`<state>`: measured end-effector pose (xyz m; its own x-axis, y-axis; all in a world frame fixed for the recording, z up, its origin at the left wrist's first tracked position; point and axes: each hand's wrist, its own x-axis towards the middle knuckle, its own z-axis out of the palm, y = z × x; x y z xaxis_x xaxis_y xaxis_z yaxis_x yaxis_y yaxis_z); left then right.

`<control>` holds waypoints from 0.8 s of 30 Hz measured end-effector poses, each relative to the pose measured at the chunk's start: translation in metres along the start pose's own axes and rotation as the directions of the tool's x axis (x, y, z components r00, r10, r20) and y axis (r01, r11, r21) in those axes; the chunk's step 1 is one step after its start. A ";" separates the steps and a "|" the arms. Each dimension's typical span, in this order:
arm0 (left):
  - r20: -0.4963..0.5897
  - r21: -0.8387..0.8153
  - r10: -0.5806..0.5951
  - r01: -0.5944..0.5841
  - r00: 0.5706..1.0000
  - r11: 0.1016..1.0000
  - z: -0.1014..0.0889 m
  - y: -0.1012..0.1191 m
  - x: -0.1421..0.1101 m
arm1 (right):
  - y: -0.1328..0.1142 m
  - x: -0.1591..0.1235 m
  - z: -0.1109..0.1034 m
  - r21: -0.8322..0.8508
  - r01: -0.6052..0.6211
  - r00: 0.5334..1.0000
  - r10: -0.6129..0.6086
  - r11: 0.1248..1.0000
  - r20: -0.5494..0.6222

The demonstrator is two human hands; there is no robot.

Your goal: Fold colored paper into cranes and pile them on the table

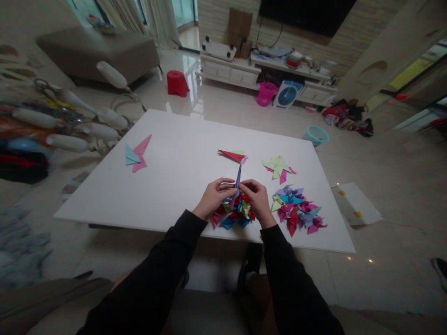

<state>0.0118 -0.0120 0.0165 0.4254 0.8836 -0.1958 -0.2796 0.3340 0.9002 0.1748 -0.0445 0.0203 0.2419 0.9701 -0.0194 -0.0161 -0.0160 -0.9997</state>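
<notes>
Between my two hands a narrow folded purple paper [238, 176] stands nearly upright, its tip pointing away from me. My left hand [217, 195] pinches its left side with thumb and fingers. From the right, my right hand [256, 196] pinches the same paper. Below and behind the hands lies a heap of folded origami pieces [237, 219] in red, blue, green and pink, partly hidden by them. Just beyond the paper's tip are a red folded paper [232, 156] and some green and pink pieces.
On the white table [174, 186], a pile of colourful origami pieces [296, 209] lies right, with pale green folded papers [278, 166] behind it. Pink folded paper [141, 151] and light blue folded paper [131, 156] lie far left. A blue basket [316, 136] stands past the far right corner.
</notes>
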 end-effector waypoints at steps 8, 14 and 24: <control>0.006 0.020 0.002 -0.003 1.000 1.000 -0.001 -0.001 0.001 | 0.002 0.001 -0.002 -0.073 0.021 0.996 -0.027 0.997 -0.082; -0.014 0.165 0.073 -0.070 0.997 0.984 -0.002 -0.004 0.003 | 0.000 -0.001 0.001 -0.079 0.008 1.000 -0.008 0.997 0.005; -0.015 0.172 0.078 -0.074 0.997 0.982 -0.002 -0.004 0.004 | 0.006 0.001 0.000 -0.043 -0.012 0.999 0.013 0.999 0.037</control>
<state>0.0128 -0.0092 0.0118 0.3893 0.9117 -0.1311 -0.1583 0.2065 0.9656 0.1748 -0.0438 0.0145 0.2060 0.9780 -0.0322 0.0224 -0.0377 -0.9990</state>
